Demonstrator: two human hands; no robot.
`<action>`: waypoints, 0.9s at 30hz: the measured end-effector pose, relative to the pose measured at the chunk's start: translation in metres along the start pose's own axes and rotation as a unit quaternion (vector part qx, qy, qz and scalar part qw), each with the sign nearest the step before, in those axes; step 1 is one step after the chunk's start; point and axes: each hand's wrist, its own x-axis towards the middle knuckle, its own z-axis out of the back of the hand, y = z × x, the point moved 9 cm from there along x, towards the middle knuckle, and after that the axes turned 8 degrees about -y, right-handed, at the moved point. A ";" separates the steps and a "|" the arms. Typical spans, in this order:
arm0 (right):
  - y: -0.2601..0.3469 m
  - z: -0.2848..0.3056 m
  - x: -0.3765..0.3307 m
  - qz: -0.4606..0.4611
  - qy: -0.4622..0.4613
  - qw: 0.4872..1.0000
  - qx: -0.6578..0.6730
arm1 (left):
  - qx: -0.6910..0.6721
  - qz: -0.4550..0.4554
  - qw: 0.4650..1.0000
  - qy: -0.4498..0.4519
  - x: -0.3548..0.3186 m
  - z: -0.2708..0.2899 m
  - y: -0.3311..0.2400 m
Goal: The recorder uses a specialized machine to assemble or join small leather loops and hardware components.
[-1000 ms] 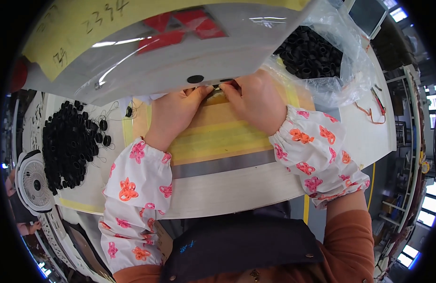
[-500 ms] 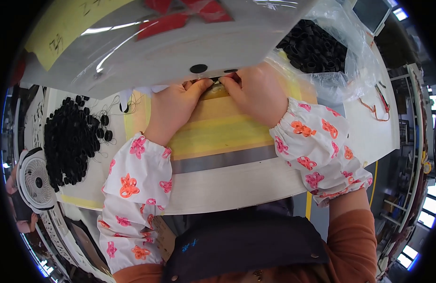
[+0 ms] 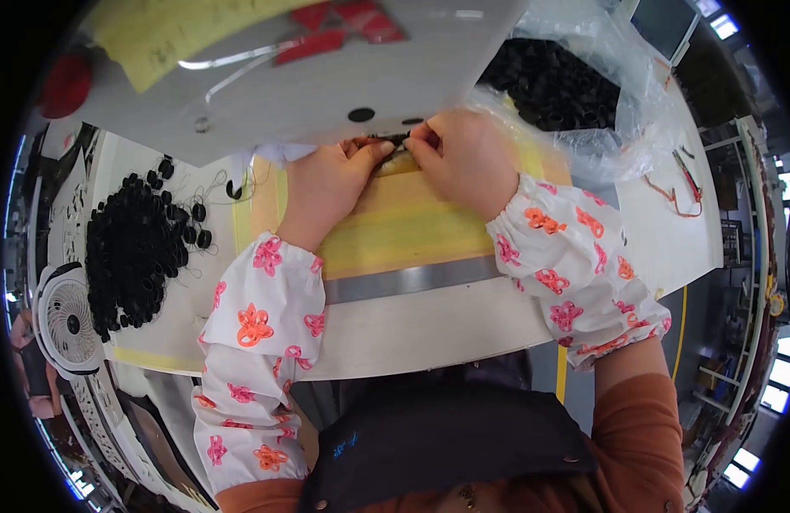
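My left hand [image 3: 331, 184] and my right hand [image 3: 463, 158] meet under the overhanging grey head of a sewing machine [image 3: 309, 85]. Both pinch a small black band piece [image 3: 388, 145] between their fingertips, right at the machine's lower edge. The piece is mostly hidden by my fingers and the machine head. My hands rest on a yellow pad [image 3: 395, 227] taped to the white table [image 3: 412, 325]. Both forearms wear white sleeve covers with orange and pink flowers.
A heap of black rings [image 3: 134, 248] lies on the table to the left, near a small white fan [image 3: 66, 321]. A clear plastic bag of black rings [image 3: 557, 85] sits at the upper right. Red-handled snips [image 3: 681, 184] lie at the far right.
The view has shifted slightly, so my hands now sit lower and more central in the picture. Both hands stay pinched together at the same spot under the machine head.
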 end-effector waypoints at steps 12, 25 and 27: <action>0.011 -0.004 -0.003 -0.004 0.025 1.000 0.001 | 0.005 -0.177 0.979 -0.100 -0.016 0.015 -0.014; 0.024 0.035 -0.018 0.022 0.022 0.996 0.078 | 0.012 -0.084 0.974 -0.208 -0.062 0.108 0.048; 0.088 0.059 -0.015 0.088 0.004 0.974 0.208 | -0.135 -0.077 0.971 -0.184 -0.062 0.105 0.051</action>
